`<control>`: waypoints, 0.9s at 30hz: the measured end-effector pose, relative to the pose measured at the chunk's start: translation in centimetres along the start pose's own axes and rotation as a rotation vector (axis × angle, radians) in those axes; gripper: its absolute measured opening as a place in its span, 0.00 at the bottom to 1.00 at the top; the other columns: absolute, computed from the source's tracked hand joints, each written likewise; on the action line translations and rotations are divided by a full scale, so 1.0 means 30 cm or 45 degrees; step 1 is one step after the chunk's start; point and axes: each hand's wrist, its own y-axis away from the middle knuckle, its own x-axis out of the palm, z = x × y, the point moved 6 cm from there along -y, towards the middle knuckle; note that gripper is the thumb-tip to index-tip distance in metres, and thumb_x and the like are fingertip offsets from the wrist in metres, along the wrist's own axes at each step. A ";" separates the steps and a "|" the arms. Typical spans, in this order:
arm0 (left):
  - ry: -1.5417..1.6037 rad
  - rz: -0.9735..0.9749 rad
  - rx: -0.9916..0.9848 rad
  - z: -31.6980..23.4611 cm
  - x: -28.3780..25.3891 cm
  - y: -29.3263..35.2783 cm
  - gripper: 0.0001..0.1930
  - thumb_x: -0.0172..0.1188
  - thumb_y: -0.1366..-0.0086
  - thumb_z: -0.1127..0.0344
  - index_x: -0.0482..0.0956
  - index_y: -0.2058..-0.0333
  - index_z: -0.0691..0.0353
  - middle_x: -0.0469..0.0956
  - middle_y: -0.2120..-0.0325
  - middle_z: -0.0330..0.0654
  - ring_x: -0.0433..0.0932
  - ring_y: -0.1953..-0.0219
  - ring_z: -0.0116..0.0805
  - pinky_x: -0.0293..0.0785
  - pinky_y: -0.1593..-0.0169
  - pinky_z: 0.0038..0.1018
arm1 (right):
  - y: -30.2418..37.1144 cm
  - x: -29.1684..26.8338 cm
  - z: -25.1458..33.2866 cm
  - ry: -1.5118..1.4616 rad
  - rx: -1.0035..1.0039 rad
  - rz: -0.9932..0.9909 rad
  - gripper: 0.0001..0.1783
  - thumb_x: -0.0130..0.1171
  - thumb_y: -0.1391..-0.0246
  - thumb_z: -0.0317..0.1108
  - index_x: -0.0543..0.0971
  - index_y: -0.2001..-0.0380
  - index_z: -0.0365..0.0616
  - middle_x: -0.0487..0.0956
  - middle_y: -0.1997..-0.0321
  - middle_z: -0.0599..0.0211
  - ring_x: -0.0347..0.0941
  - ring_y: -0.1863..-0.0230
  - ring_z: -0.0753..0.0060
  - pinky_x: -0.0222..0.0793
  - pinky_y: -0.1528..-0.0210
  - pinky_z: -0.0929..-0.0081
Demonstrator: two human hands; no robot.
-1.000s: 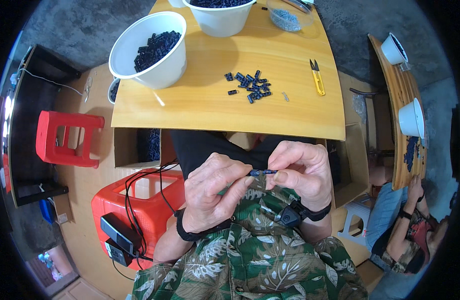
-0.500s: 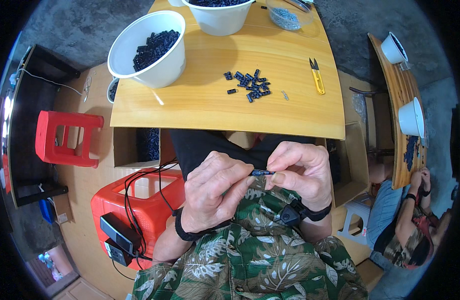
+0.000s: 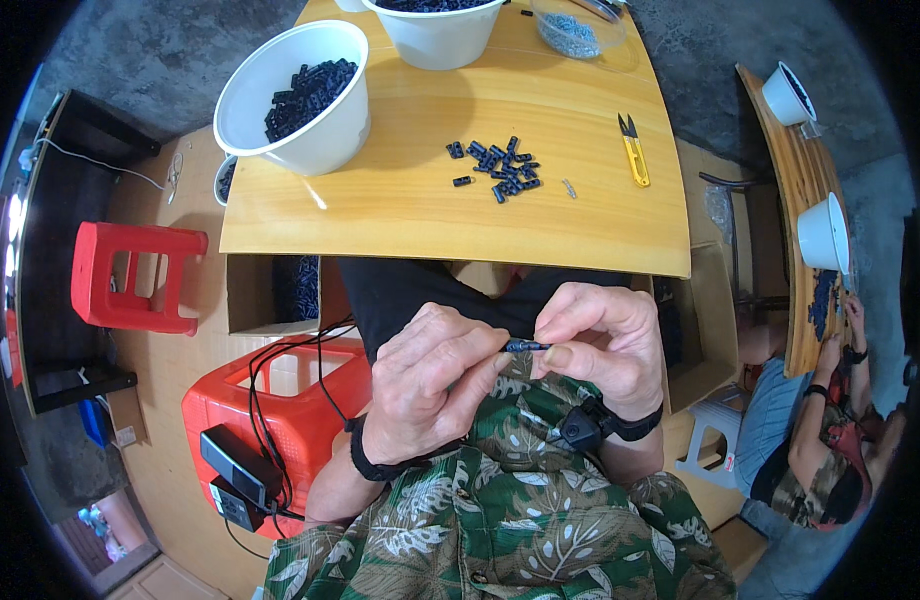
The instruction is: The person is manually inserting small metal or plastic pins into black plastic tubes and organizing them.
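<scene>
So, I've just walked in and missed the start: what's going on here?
A left hand and a right hand pinch opposite ends of a small dark cylindrical part, in front of the wooden table. On it, a loose pile of dark parts lies between a white tub and yellow-handled thread snips. Off to the right, another person sits with hands near a second table's edge.

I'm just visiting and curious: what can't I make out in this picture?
All in the head view:
Small dark part: its ends are covered by the left hand and right hand; its details are too small.
Far white bowl: cut off by the top edge.
Silvery bits: too small to tell their shape.
Dark trousers: partly hidden under the table.
</scene>
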 end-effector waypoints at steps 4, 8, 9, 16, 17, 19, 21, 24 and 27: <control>0.003 -0.003 -0.010 0.001 0.002 0.003 0.13 0.71 0.52 0.79 0.81 0.65 0.66 0.80 0.72 0.45 0.78 0.71 0.42 0.75 0.66 0.32 | -0.003 0.000 -0.003 0.039 0.029 0.013 0.06 0.66 0.49 0.18 0.82 0.66 0.34 0.80 0.66 0.58 0.79 0.69 0.76 0.75 0.68 0.82; -0.011 -0.003 0.007 -0.002 0.000 -0.001 0.14 0.71 0.53 0.79 0.81 0.65 0.67 0.80 0.71 0.45 0.78 0.71 0.42 0.74 0.66 0.33 | 0.000 -0.002 -0.004 0.041 0.001 0.000 0.06 0.65 0.49 0.18 0.82 0.66 0.34 0.80 0.66 0.58 0.79 0.70 0.76 0.75 0.68 0.83; -0.022 0.000 0.023 -0.004 -0.001 -0.001 0.14 0.71 0.53 0.80 0.81 0.65 0.67 0.79 0.71 0.45 0.77 0.71 0.43 0.74 0.67 0.33 | 0.000 -0.005 -0.006 0.047 0.015 -0.012 0.05 0.65 0.49 0.18 0.82 0.66 0.33 0.80 0.66 0.59 0.79 0.70 0.76 0.75 0.68 0.83; -0.082 -0.007 0.113 -0.010 0.007 0.003 0.17 0.70 0.54 0.80 0.80 0.63 0.67 0.79 0.71 0.46 0.77 0.72 0.44 0.73 0.67 0.34 | 0.013 0.003 -0.029 -0.058 0.043 -0.046 0.05 0.64 0.47 0.18 0.82 0.66 0.33 0.81 0.65 0.59 0.80 0.70 0.75 0.76 0.68 0.82; -0.096 -0.016 0.130 -0.011 0.007 0.005 0.18 0.70 0.54 0.80 0.80 0.62 0.68 0.79 0.70 0.46 0.76 0.72 0.43 0.73 0.67 0.34 | 0.016 0.000 -0.036 -0.043 0.039 -0.062 0.05 0.63 0.47 0.18 0.81 0.65 0.33 0.81 0.65 0.58 0.80 0.70 0.74 0.77 0.68 0.82; -0.109 -0.023 0.145 -0.014 0.007 0.007 0.18 0.70 0.55 0.80 0.79 0.62 0.68 0.79 0.70 0.46 0.76 0.72 0.43 0.73 0.67 0.33 | 0.019 0.002 -0.043 -0.028 0.037 -0.081 0.05 0.63 0.46 0.18 0.81 0.65 0.33 0.80 0.64 0.58 0.80 0.70 0.74 0.77 0.68 0.81; -0.152 -0.023 0.161 -0.018 0.008 0.010 0.19 0.69 0.55 0.81 0.79 0.62 0.68 0.78 0.70 0.46 0.76 0.72 0.43 0.73 0.68 0.33 | 0.018 0.009 -0.053 -0.158 0.044 -0.089 0.05 0.62 0.45 0.19 0.81 0.65 0.33 0.80 0.65 0.58 0.80 0.70 0.73 0.78 0.68 0.80; -0.156 -0.044 0.156 -0.019 0.016 0.015 0.19 0.69 0.56 0.82 0.79 0.62 0.68 0.78 0.69 0.46 0.76 0.71 0.43 0.73 0.68 0.33 | 0.023 0.013 -0.077 -0.197 0.120 -0.098 0.04 0.62 0.45 0.19 0.80 0.64 0.33 0.80 0.65 0.58 0.80 0.70 0.72 0.79 0.67 0.78; -0.186 -0.076 0.122 -0.021 0.017 0.006 0.15 0.69 0.54 0.83 0.79 0.65 0.67 0.79 0.72 0.46 0.77 0.73 0.41 0.74 0.69 0.32 | 0.019 0.018 -0.095 -0.288 0.126 -0.115 0.04 0.61 0.44 0.20 0.80 0.65 0.33 0.80 0.66 0.58 0.80 0.70 0.71 0.80 0.67 0.77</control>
